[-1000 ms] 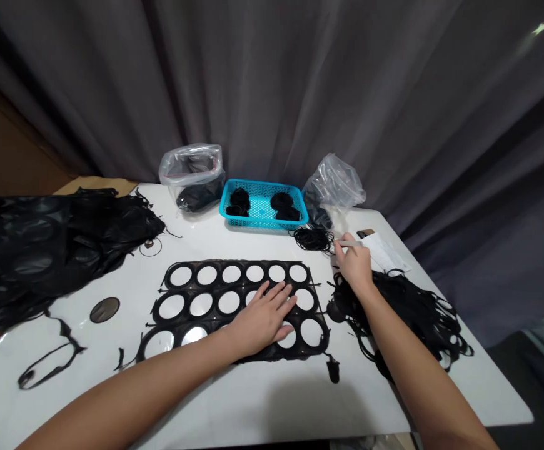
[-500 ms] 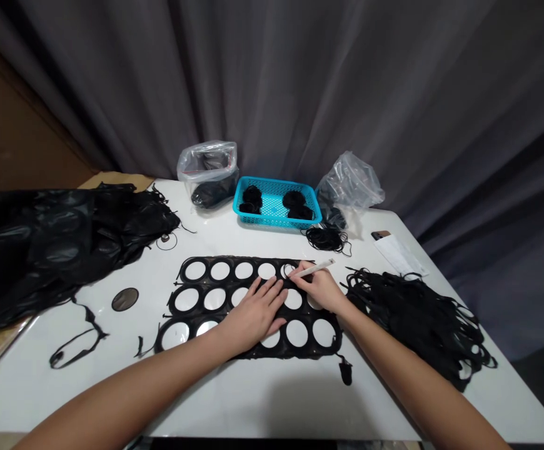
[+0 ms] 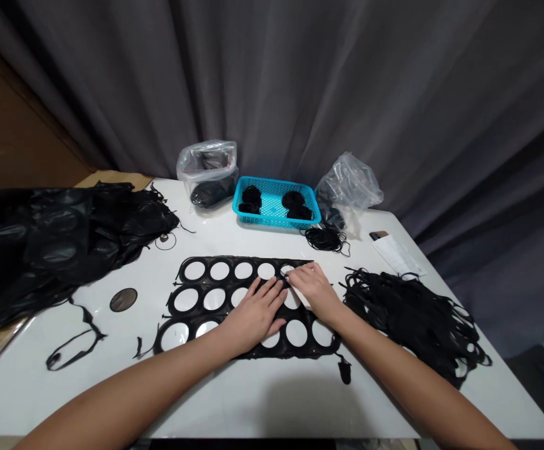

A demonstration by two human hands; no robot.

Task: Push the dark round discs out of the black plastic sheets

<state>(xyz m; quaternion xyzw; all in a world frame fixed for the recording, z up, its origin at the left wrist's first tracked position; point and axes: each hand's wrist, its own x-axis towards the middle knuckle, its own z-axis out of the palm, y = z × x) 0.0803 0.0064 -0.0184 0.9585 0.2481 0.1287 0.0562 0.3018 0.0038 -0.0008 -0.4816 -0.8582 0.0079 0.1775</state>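
Observation:
A black sheet [image 3: 206, 284] punched with rows of round holes lies flat on the white table [image 3: 253, 400]. My left hand [image 3: 257, 310] rests palm down on the sheet's middle right, fingers stretched out. Just to its right, my right hand [image 3: 313, 289] sits on the sheet's upper right part. Its fingers are curled around a thin white stick-like tool [image 3: 300, 269], the tip close to a hole's rim. The two hands nearly touch.
A heap of black cut strips [image 3: 413, 312] lies right of the sheet. Black sheets [image 3: 42, 244] are piled at the left. At the back stand a blue basket [image 3: 276, 219], two plastic bags [image 3: 209, 172] [image 3: 349, 184] and a black cord coil [image 3: 326, 239]. A dark disc [image 3: 123, 299] and a scrap strip [image 3: 72, 350] lie front left.
My right hand came back from the far right with the white tool and settled on the sheet beside my left hand. The tool now lies lower and flatter. My left hand stayed put.

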